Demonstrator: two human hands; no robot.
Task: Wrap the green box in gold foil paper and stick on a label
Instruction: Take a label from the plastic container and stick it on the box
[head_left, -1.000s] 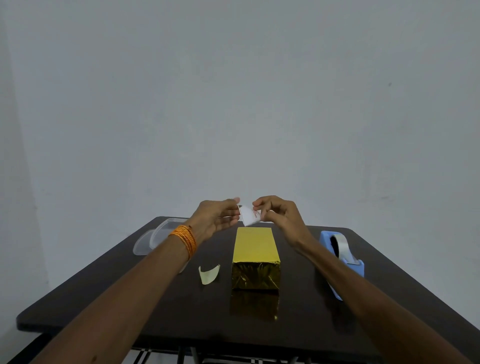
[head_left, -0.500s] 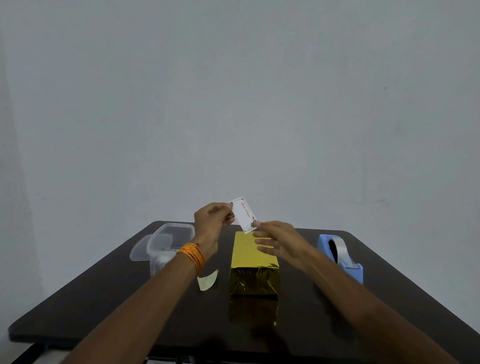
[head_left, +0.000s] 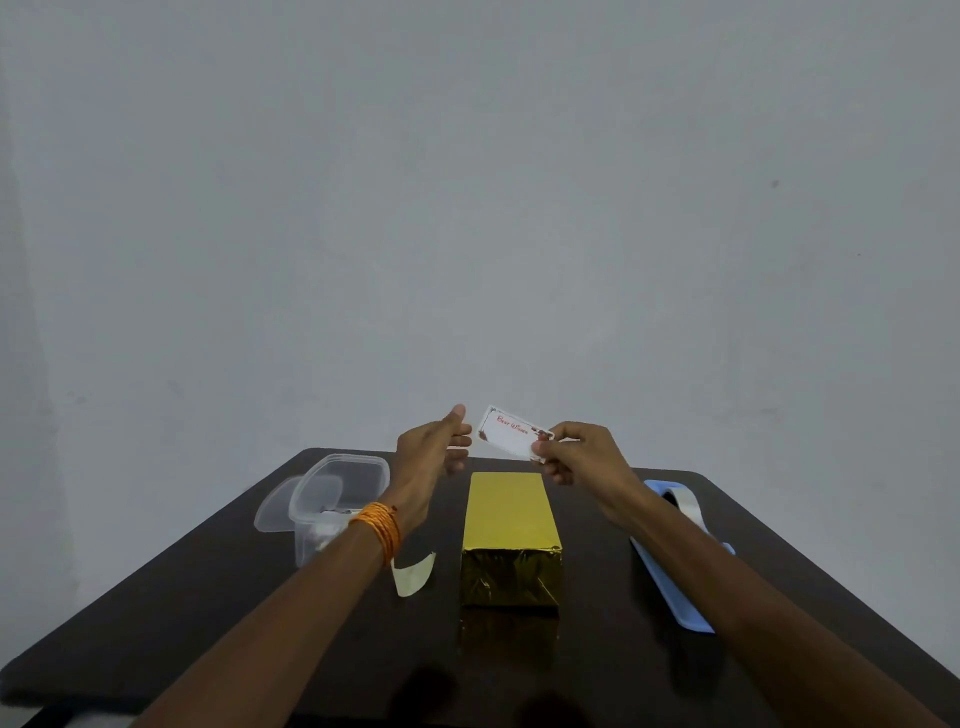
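Note:
A box wrapped in gold foil (head_left: 509, 535) lies lengthwise in the middle of the dark table (head_left: 208, 597). Above its far end I hold a white label (head_left: 511, 434) with red writing. My right hand (head_left: 576, 452) pinches the label's right end between thumb and fingers. My left hand (head_left: 434, 449), with orange threads on the wrist, floats just left of the label with fingers apart, not touching it. A pale curl of peeled backing paper (head_left: 413, 574) lies on the table left of the box.
A clear plastic tub (head_left: 340, 499) with its lid beside it stands at the left back of the table. A blue tape dispenser (head_left: 675, 561) lies to the right, partly under my right forearm. A grey wall rises behind the table.
The label passed from my left hand to my right hand. My left hand let go and opened; the right hand rose from over the box and gripped the label's right end.

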